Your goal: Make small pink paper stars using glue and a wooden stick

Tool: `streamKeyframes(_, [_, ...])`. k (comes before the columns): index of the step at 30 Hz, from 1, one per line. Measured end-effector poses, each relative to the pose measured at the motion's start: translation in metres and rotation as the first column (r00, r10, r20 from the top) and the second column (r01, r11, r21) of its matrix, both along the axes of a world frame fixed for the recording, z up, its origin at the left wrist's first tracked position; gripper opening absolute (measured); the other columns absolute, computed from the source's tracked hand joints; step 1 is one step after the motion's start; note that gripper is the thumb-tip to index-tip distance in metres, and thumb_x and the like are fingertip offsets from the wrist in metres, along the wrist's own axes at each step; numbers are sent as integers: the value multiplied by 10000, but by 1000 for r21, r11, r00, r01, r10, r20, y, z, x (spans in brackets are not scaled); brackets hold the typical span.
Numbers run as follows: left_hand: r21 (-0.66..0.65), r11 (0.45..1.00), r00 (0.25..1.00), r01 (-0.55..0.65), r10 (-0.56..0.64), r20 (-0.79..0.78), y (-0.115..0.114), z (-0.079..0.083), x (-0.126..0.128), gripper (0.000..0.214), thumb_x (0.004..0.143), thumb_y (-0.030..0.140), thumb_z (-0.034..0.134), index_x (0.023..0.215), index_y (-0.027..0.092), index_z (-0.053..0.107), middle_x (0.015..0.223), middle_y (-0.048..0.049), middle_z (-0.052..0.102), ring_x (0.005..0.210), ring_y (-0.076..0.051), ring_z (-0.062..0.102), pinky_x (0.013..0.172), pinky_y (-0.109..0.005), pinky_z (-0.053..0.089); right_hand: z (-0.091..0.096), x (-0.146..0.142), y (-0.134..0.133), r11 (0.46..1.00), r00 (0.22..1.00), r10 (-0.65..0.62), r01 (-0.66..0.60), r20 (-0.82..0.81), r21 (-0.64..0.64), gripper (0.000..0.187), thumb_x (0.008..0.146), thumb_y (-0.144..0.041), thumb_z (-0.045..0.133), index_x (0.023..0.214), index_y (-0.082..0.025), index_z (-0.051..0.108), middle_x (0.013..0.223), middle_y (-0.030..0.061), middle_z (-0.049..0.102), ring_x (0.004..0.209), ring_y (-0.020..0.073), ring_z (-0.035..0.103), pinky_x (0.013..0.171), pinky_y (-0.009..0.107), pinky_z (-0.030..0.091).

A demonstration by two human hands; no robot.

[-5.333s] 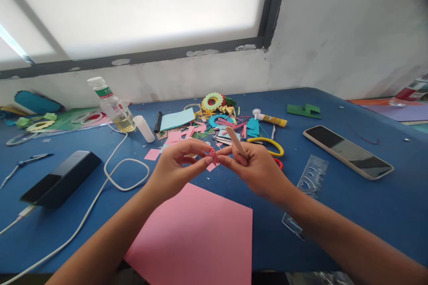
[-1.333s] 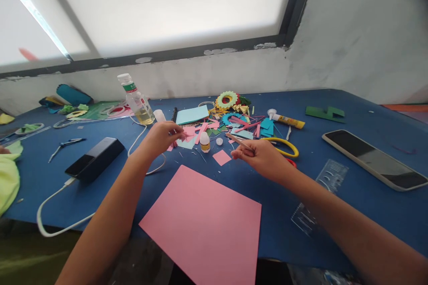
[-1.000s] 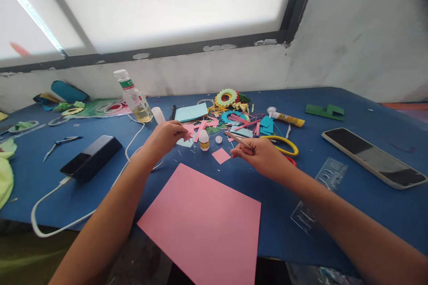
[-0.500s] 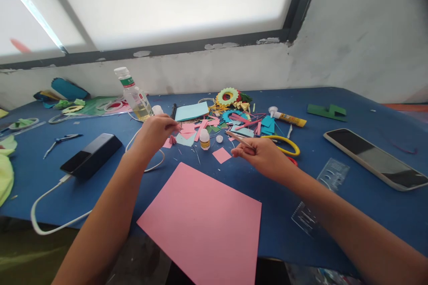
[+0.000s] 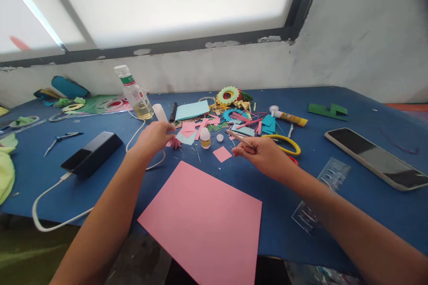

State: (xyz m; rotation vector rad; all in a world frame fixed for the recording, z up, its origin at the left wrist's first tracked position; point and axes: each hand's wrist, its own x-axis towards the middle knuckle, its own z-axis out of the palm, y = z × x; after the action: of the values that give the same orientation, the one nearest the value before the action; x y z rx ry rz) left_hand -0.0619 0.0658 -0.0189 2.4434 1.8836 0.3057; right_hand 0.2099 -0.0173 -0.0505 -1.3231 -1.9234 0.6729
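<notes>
Pink folded paper (image 5: pixel 174 143) sits on the table (image 5: pixel 277 227) at the tips of the left hand (image 5: pixel 154 137); whether those fingers pinch it, I cannot tell. A sideways brush could topple the small bottle (image 5: pixel 205 138) nearby. The right hand (image 5: pixel 264 153) pinches a wooden stick (image 5: pixel 241 140); its tip, if lowered, might drag the light-blue scrap (image 5: pixel 245 130).

Left fingers (image 5: pixel 170 127) touching folded paper (image 5: pixel 175 143): unclear | pink sheet (image 5: pixel 203 220): cut off

We note left hand (image 5: pixel 154 137) beside folded pink paper (image 5: pixel 175 143), contact unclear | right hand (image 5: pixel 266 153) grips thin stick (image 5: pixel 240 140) | small bottle (image 5: pixel 205 139) between hands | large pink sheet (image 5: pixel 203 218) nearer us
</notes>
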Motion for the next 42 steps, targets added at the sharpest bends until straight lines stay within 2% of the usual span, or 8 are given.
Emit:
streamKeyframes(5, [-12,1000,999,3,-3,42,5,-2,-5,173,712,233,560,705,192,728,748,-70,724,722,-237,654,635,-291,471,2,1,0,1000,1000,-5,5,13,8,419,797,-406,525,541,-216,254,504,-46,334,501,113,427,487,241,313])
streamKeyframes(10, [74,997,990,-6,-4,138,-7,23,-13,221,743,259,542,835,181,727,824,-55,731,751,-210,653,687,-279,487,3,1,-1,1000,1000,-2,2,2,14,426,790,-386,534,547,-216,228,517,-36,389,544,126,475,510,244,341])
streamKeyframes(13, [80,996,984,49,-62,168,-14,30,-12,238,759,293,537,871,189,720,838,-40,729,753,-196,647,684,-267,488,2,0,-2,1000,1000,-2,2,-6,15,442,787,-386,539,550,-215,207,536,-29,422,553,121,471,525,243,359])
streamKeyframes(19, [3,983,978,183,-182,105,-14,17,5,215,738,210,522,798,171,724,862,-55,715,767,-203,638,695,-276,475,0,1,-1,1000,1000,-11,10,7,21,420,796,-395,533,544,-212,252,511,-51,338,501,98,376,513,237,336])
streamKeyframes(27, [26,980,978,200,-201,63,-16,19,5,232,753,207,494,793,163,719,877,-63,697,769,-204,622,697,-279,459,0,1,0,1000,1000,4,-5,13,17,449,803,-458,519,549,-215,241,508,-43,351,535,121,471,498,233,325])
streamKeyframes(33, [47,984,982,174,-177,59,-16,20,4,240,753,216,495,784,155,724,822,-70,700,734,-214,620,665,-287,449,-2,2,-1,1000,1000,12,-12,7,9,452,809,-371,530,561,-218,185,531,-30,421,607,146,548,524,239,351])
streamKeyframes(36, [45,984,983,173,-175,55,-14,19,4,246,759,225,490,780,157,726,810,-71,703,733,-219,619,662,-290,446,-3,2,-1,1000,1000,13,-13,5,12,442,806,-348,541,560,-218,198,513,-38,393,596,149,553,509,237,337])
streamKeyframes(42, [62,984,983,170,-174,64,-14,19,4,250,768,213,489,824,135,720,865,-84,702,772,-219,622,692,-291,455,-2,2,0,1000,1000,22,-22,-10,15,446,809,-317,542,560,-219,185,520,-34,423,635,159,589,534,237,369])
